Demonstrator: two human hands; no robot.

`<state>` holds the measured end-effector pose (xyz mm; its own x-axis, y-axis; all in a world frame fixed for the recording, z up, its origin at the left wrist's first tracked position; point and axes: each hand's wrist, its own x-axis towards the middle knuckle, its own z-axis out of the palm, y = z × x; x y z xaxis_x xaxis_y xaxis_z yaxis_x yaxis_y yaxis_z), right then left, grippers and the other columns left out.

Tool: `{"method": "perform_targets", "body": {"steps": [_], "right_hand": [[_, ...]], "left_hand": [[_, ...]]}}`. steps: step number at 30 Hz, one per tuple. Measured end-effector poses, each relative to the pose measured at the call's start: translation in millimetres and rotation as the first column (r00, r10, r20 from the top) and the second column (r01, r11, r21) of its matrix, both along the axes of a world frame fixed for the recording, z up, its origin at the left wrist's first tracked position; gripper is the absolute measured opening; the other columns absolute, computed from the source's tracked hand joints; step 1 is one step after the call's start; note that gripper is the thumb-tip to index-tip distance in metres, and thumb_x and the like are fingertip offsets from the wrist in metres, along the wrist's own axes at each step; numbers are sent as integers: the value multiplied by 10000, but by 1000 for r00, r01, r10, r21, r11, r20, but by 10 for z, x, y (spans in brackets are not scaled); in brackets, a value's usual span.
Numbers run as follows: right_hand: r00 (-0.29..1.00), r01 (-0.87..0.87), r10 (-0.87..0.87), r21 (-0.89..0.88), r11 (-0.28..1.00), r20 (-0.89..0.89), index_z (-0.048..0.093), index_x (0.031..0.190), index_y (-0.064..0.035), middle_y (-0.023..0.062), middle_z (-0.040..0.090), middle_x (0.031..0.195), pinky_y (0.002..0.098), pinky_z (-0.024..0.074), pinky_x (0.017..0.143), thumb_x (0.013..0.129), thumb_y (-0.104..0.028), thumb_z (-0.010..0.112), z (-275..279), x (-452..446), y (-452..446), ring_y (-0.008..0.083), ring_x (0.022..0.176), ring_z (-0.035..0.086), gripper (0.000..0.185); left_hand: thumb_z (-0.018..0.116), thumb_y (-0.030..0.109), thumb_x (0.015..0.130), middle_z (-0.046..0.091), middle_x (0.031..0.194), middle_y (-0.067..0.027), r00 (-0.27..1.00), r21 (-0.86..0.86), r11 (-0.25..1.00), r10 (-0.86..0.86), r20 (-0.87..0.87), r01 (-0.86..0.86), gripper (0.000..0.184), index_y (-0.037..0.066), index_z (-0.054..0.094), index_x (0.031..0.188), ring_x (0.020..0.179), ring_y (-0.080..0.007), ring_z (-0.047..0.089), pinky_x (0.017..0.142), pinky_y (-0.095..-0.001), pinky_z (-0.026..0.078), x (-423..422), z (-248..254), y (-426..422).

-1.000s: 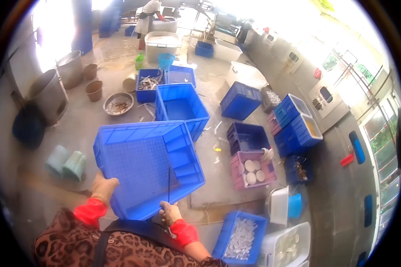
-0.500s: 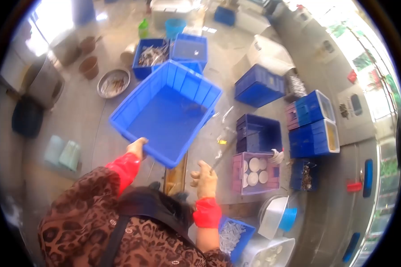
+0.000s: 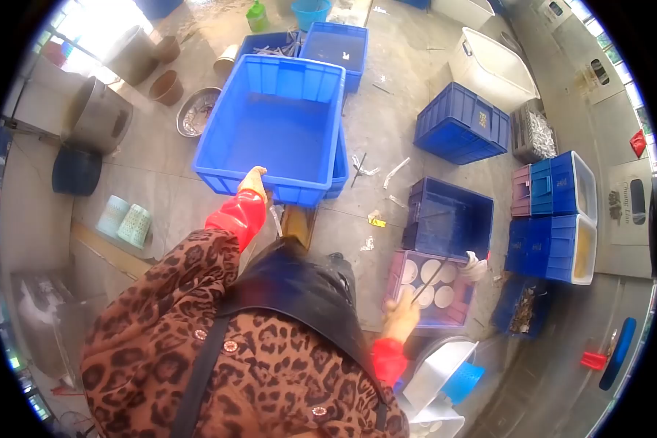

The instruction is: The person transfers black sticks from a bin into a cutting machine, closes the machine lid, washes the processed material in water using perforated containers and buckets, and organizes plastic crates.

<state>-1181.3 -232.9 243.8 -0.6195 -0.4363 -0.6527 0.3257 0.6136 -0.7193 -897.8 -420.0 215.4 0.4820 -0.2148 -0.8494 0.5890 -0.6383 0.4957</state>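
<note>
My left hand [image 3: 253, 181] is closed over the near rim of a big blue plastic crate [image 3: 299, 191], whose inside looks bare. The crate sits over another blue crate [image 3: 339, 171] that shows at its right side. In my right hand [image 3: 401, 315] is a thin dark rod [image 3: 428, 283], pointing up and to the right. That hand is beside a pink crate [image 3: 456, 319] with several round white pieces [image 3: 410, 272] in it. A dark blue crate [image 3: 452, 219] adjoins the pink one.
Behind the big crate stand a lidded-looking blue crate [image 3: 336, 47], a metal bowl [image 3: 197, 112] and brown pots [image 3: 166, 89]. On the right are an upturned blue crate [image 3: 463, 123], a white tub [image 3: 493, 69] and stacked blue crates [image 3: 547, 248]. Scraps [image 3: 376, 219] lie on the floor.
The big crate has gone from tilted in my left hand to resting lower and straighter, over the crate behind. My right hand, with the rod, has moved right to the pink crate.
</note>
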Motion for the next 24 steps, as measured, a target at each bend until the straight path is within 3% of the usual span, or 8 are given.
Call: {"method": "perform_targets", "body": {"steps": [2, 3, 5, 7, 13, 17, 21, 24], "right_hand": [[997, -41, 53, -203, 978, 50, 423, 768, -40, 35, 428, 494, 235, 252, 309, 777, -391, 482, 164, -334, -317, 93, 328, 302, 356], [1000, -4, 3, -102, 995, -19, 439, 796, -23, 42, 442, 520, 239, 281, 318, 771, -382, 487, 277, -436, -581, 99, 339, 324, 362], [998, 29, -35, -131, 991, -47, 470, 887, -5, 49, 461, 555, 240, 331, 344, 783, -353, 478, 339, -581, -1017, 104, 367, 363, 363], [999, -39, 27, -288, 957, -44, 469, 992, -5, 58, 493, 592, 239, 379, 388, 809, -314, 460, 304, -650, -1185, 108, 403, 406, 360], [994, -82, 99, -292, 953, 46, 468, 1011, -13, 85, 543, 662, 243, 418, 450, 842, -299, 420, 96, -457, -1502, 115, 448, 454, 335], [991, -11, 28, -124, 992, 132, 458, 1025, -2, 87, 550, 695, 248, 425, 447, 829, -267, 451, -80, -586, -1744, 121, 473, 477, 330], [983, 114, -104, -55, 992, 152, 426, 1105, -1, 84, 538, 721, 232, 443, 445, 813, -199, 446, -58, -78, -1183, 113, 475, 470, 353], [998, 22, -25, 53, 998, 57, 442, 1085, -13, 70, 528, 679, 219, 410, 400, 809, -218, 456, -2, -196, -1192, 97, 434, 432, 344]], "left_hand": [[578, 331, 648, 459, 1039, -145, 997, -12, 1000, -13, -71, 12, 536, 60, 394, 1072, 990, -319, 445, 848, -472, 327, -123, 29, -74], [567, 318, 658, 440, 1078, -157, 993, -9, 1000, -13, -115, 12, 552, 54, 366, 1099, 1019, -330, 433, 862, -478, 318, -224, 105, -150], [552, 300, 674, 427, 1101, -166, 988, -35, 999, 19, -155, -24, 547, 50, 347, 1114, 1046, -340, 416, 875, -485, 307, -385, 152, -246], [537, 283, 690, 415, 1125, -175, 980, -90, 994, 45, -196, -64, 542, 46, 328, 1130, 1073, -350, 398, 888, -491, 295, -443, 148, -174], [485, 253, 729, 429, 1101, -186, 970, -105, 992, 44, -241, -71, 464, 18, 342, 1103, 1056, -360, 403, 894, -505, 284, -374, -72, -219], [481, 234, 708, 447, 1044, -169, 950, 90, 983, 178, -256, -160, 398, 34, 384, 1039, 986, -335, 430, 865, -467, 331, -261, -176, -484], [487, 242, 696, 464, 1008, -151, 960, 67, 984, 176, -216, -165, 374, 55, 412, 1012, 980, -320, 440, 870, -451, 327, 329, 11, 26], [487, 253, 686, 474, 997, -153, 974, 61, 979, 202, -98, -197, 374, 54, 428, 996, 974, -321, 454, 874, -468, 314, 394, -48, 217]]}}
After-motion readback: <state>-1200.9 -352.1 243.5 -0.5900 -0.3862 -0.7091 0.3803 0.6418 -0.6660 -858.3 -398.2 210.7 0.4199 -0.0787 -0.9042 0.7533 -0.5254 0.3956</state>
